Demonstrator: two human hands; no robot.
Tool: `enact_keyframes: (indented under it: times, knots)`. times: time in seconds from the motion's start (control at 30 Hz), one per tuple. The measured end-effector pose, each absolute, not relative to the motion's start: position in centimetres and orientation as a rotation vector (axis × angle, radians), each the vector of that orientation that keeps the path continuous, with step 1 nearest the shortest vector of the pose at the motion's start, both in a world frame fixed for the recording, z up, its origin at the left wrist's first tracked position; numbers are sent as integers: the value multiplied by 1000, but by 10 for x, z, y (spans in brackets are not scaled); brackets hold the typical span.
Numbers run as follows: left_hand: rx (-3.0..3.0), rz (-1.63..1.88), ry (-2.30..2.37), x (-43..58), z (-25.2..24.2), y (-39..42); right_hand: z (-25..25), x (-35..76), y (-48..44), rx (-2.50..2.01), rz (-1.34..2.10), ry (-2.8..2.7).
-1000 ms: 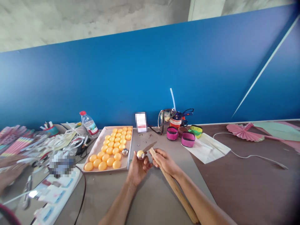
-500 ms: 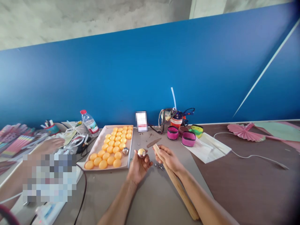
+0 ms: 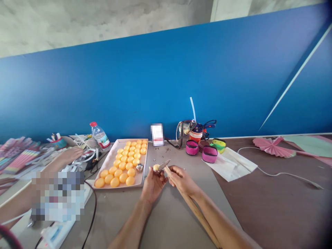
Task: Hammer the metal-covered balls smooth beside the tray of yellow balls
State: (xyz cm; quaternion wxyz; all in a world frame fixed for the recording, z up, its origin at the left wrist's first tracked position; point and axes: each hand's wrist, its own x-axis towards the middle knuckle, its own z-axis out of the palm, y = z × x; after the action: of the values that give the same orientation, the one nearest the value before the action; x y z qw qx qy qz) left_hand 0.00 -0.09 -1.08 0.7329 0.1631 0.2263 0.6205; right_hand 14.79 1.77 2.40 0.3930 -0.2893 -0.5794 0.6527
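My left hand is closed around a small ball, shiny silver below with a pale yellow area on top. In my right hand is a knife with a short pointed blade and a long wooden handle that runs back under my forearm. The blade's lower part lies at the right side of the ball; whether it cuts in is too small to tell. Left of my hands is a white tray of orange balls, with one silver ball at its right side.
A water bottle, a phone-like screen and a red cup stand along the blue partition. Pink straps and white paper lie right. Another person's arm reaches over clutter and cables at left.
My right hand has moved left, bringing the knife blade from beside the ball to its right side. The other person's hand has shifted right.
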Motion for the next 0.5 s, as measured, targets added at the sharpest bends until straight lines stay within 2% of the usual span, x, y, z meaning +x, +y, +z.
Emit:
enact_keyframes:
  times: [0.5]
  knots:
    - [365, 1433, 501, -1, -13, 1, 26, 146, 12, -809, 1516, -1549]
